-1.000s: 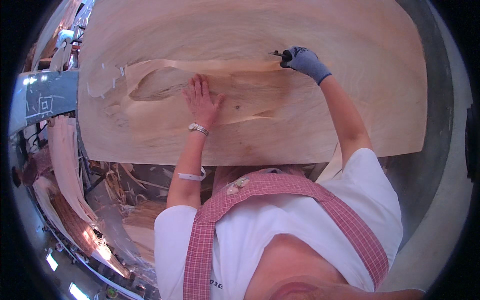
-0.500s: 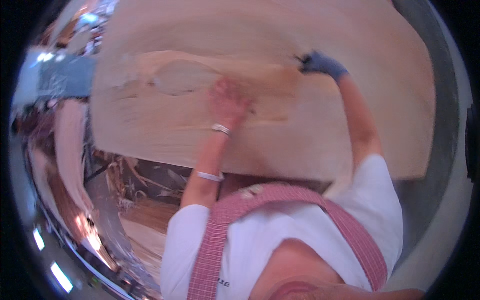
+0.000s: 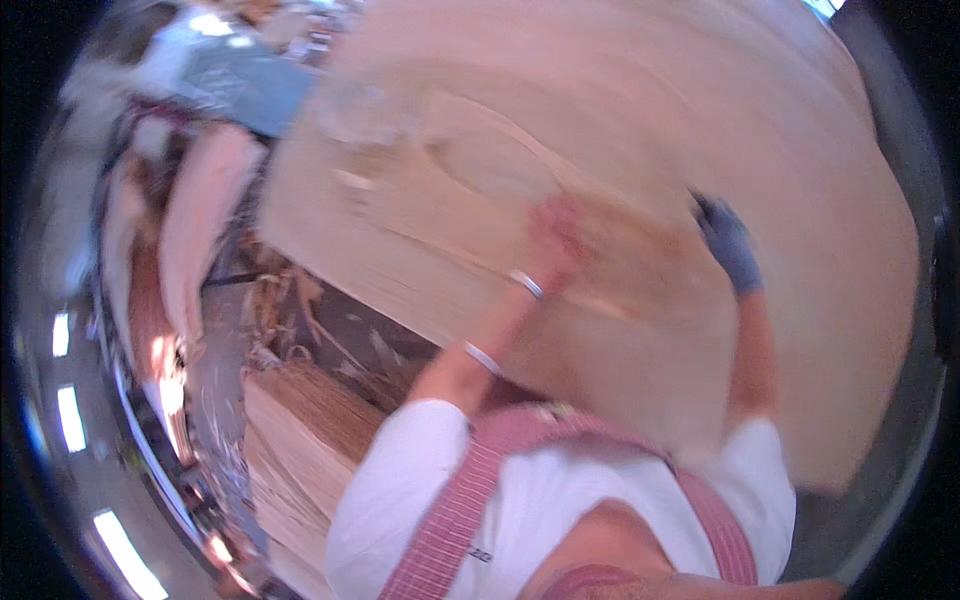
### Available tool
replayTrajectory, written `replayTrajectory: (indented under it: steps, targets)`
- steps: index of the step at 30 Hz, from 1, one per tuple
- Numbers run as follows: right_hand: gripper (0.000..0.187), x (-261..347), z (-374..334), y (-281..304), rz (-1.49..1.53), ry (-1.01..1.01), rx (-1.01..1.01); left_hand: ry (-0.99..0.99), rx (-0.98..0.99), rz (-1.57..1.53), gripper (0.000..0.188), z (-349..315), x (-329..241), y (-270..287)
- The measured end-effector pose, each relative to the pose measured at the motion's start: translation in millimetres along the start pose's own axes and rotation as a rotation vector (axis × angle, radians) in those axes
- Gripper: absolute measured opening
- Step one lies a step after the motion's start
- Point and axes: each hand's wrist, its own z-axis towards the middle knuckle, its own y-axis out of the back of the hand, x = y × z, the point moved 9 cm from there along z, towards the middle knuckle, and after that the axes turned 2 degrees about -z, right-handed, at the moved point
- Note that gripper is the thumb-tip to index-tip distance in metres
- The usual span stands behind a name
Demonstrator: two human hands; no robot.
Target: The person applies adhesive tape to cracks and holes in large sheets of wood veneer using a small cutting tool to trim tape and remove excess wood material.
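Wood veneer sheet (image 3: 800, 330) spread beneath 2 hands, rippled mid-sheet. Left hand (image 3: 558, 235): bare, grip open, palm down near ripples. Gloved right hand (image 3: 730, 245): grip closed around small dark tool (image 3: 697, 200), type too blurred to tell.

Left fingers (image 3: 553, 212) blurred, right fingers (image 3: 712, 212) blurred; sheet (image 3: 800, 320) cropped

A head-worn fisheye camera looks down, close above the white short-sleeved fabric shirt (image 3: 560, 485), farther from the broad pale-tan wooden sheet (image 3: 650, 340).
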Motion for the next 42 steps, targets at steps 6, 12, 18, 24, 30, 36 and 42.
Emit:
replayTrajectory:
  steps: [6, 12, 18, 24, 30, 36, 42]
  targets:
    - [0.029, 49, -21, -115, 0.153, 0.077, 0.059, -0.047, -0.105, 0.105, 0.078, -25, -3, 26]
    - [0.026, 58, -34, -107, 0.277, 0.115, 0.015, 0.136, -0.216, 0.271, 0.070, -45, 61, 54]
    - [0.024, 218, -5, -178, -0.176, 0.319, 0.183, 0.229, -0.319, 0.184, 0.057, -48, 88, 71]
    - [0.030, 237, 4, -226, -0.401, 0.321, 0.229, 0.283, -0.275, 0.271, 0.052, -38, 89, 74]
    - [0.031, 157, -79, -200, -0.321, 0.284, 0.418, 0.322, -0.328, 0.249, 0.054, -40, 95, 72]
    - [0.038, 143, -97, -183, -0.385, 0.351, 0.384, 0.098, -0.163, 0.170, 0.047, -20, -8, 31]
    - [0.022, 80, -123, -143, -0.367, 0.407, 0.533, 0.139, -0.261, 0.326, 0.058, -26, -23, 10]
